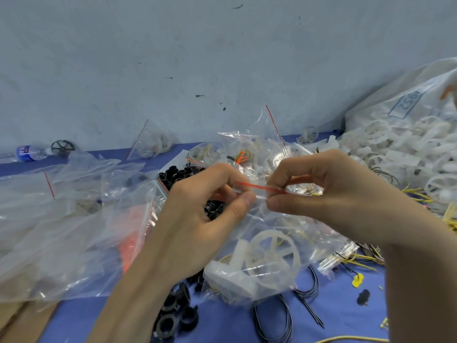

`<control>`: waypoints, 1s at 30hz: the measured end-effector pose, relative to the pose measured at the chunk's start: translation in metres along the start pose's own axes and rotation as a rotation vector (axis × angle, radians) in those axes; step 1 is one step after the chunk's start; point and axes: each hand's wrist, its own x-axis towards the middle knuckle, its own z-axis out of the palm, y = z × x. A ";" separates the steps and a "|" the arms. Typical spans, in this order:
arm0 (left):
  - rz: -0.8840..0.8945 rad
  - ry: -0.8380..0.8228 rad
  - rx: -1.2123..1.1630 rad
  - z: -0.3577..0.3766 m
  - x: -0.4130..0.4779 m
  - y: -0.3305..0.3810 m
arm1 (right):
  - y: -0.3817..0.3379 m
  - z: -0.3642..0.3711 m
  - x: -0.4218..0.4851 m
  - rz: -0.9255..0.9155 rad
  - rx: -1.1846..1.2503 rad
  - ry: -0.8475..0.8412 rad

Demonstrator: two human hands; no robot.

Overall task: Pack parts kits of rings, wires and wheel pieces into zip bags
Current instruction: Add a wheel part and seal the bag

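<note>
Both hands hold one clear zip bag [262, 243] up over the blue table cover [346, 305]. The left hand [205, 219] and the right hand [329, 186] each pinch its top edge between thumb and curled forefinger, right at the red zip strip [259, 187], with the thumbs almost meeting. Hanging in the bag are a white spoked wheel [274, 253], a chunky white wheel piece [230, 278] just left of it, and thin yellow wire; what else is inside cannot be told.

Left of the zip bag lies a heap of empty bags [61, 231] with red strips, one with something orange [131, 233] showing through. Behind the zip bag, toward the wall [173, 58], stand several filled bags [247, 149] with white parts and coloured wires, and another filled one [153, 142] leans at the wall further left. Right of the zip bag a big plastic sack [408, 115] spills out white wheels [395, 149], with loose yellow wires [418, 194] near them.

Loose black rings [173, 315] lie under and in front of the zip bag, more of them [178, 174] behind the left hand. Loops of black wire [272, 325] lie on the cover below the bag.

The sack bears a blue box with digits that look like 1952 [409, 102], turned sideways. Far left of the zip bag, by the wall, a water bottle [29, 152] lies on its side; its blue label is too blurred to read. A black wheel [61, 147] stands just beside it.
</note>
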 end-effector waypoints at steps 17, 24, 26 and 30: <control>-0.048 -0.152 -0.189 0.004 -0.003 -0.002 | 0.003 0.003 0.000 -0.082 -0.095 -0.034; -0.079 -0.173 -0.258 0.000 -0.001 -0.008 | 0.006 0.000 -0.002 -0.082 -0.122 -0.037; -0.090 -0.213 -0.250 0.000 -0.001 -0.010 | 0.007 0.003 0.000 -0.086 -0.132 -0.018; -0.094 -0.194 -0.272 -0.003 -0.001 -0.009 | 0.015 -0.005 0.000 -0.050 -0.058 -0.066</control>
